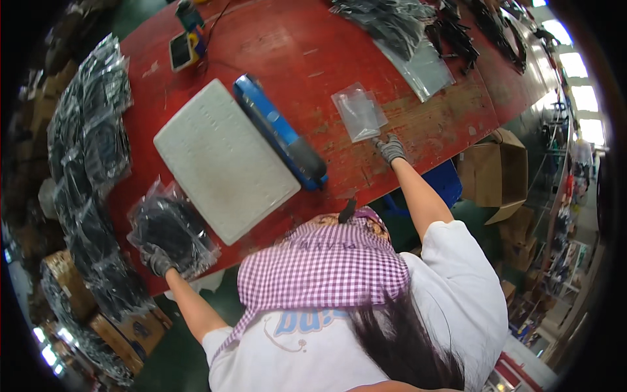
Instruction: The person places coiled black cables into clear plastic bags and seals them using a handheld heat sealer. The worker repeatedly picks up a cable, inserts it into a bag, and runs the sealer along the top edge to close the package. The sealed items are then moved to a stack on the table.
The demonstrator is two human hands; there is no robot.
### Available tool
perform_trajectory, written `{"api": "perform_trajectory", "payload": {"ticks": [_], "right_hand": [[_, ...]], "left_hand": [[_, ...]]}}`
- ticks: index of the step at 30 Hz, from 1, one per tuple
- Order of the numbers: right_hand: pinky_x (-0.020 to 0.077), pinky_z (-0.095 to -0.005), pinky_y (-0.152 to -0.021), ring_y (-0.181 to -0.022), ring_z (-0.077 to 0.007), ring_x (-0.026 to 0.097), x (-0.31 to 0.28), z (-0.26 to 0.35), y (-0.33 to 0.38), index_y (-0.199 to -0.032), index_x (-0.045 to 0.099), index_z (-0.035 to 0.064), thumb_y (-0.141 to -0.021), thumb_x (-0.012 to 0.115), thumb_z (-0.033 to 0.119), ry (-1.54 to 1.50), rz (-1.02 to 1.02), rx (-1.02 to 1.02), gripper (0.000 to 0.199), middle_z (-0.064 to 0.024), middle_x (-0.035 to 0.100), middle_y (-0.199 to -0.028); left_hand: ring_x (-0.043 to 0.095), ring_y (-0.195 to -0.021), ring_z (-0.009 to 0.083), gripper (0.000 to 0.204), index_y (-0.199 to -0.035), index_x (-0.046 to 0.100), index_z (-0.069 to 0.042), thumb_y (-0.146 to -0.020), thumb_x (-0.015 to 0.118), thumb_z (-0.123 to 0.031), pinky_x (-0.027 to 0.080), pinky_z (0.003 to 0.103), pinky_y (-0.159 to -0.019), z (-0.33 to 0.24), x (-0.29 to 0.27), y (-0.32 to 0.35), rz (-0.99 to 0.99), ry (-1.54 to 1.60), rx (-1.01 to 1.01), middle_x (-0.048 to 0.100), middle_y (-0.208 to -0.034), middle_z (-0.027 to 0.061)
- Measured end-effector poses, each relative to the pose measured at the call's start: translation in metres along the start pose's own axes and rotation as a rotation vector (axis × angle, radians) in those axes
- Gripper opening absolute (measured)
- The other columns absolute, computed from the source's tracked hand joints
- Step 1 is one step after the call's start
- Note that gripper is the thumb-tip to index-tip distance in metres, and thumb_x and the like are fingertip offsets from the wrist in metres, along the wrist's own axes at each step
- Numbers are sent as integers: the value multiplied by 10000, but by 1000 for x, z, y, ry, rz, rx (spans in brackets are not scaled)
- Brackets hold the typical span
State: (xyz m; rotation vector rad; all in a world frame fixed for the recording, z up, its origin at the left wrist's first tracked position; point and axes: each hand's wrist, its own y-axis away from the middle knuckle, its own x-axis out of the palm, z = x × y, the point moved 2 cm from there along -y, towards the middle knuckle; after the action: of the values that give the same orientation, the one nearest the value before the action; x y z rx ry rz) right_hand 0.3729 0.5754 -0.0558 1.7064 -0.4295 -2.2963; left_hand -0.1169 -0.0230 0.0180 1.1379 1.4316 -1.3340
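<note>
My left hand [157, 260], in a grey glove, closes on the near-left edge of a clear plastic bag [173, 228] with something dark and flat inside. The bag lies at the table's front left edge. Over on the right, my right hand [390, 149], gloved alike, has its fingertips at the near corner of a small stack of clear plastic bags [359, 112], and seems to pinch it. Between my hands lie a white foam slab [225, 160] and, along its right side, a long blue bag sealer [277, 127] with a black end.
Filled bags [98, 150] overlap in a row along the left side. More plastic bags [405, 46] and black pieces [457, 39] lie at the far right of the red table [287, 46]. A yellow-edged device [183, 50] stands far left. An open carton [493, 171] sits beyond the right edge.
</note>
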Motion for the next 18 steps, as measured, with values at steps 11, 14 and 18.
{"api": "perform_trajectory", "payload": {"ticks": [11, 14, 18], "right_hand": [[424, -396, -752, -851, -324, 535, 21, 93, -109, -879, 550, 81, -658, 582, 260, -85, 165, -407, 286, -184, 557, -907], [430, -397, -721, -812, -319, 544, 3, 111, -148, -836, 555, 78, -658, 589, 248, -126, 155, -437, 248, -173, 566, -870], [428, -392, -724, -816, -317, 542, -36, 157, -205, -856, 554, 78, -660, 598, 242, -293, 142, -451, 260, -171, 566, -870]], "left_hand": [[440, -1026, 271, 274, -1016, 513, -25, -762, 517, -129, 332, 339, -889, -194, -77, 129, 236, 389, 184, 468, -1091, 138], [416, -1059, 255, 239, -968, 539, -8, -766, 515, -133, 309, 324, -913, -222, -77, 150, 226, 326, 282, 452, -1110, 132], [416, -1062, 245, 212, -941, 548, 4, -765, 507, -105, 309, 314, -914, -280, -116, 168, 181, 259, 278, 444, -1123, 125]]}}
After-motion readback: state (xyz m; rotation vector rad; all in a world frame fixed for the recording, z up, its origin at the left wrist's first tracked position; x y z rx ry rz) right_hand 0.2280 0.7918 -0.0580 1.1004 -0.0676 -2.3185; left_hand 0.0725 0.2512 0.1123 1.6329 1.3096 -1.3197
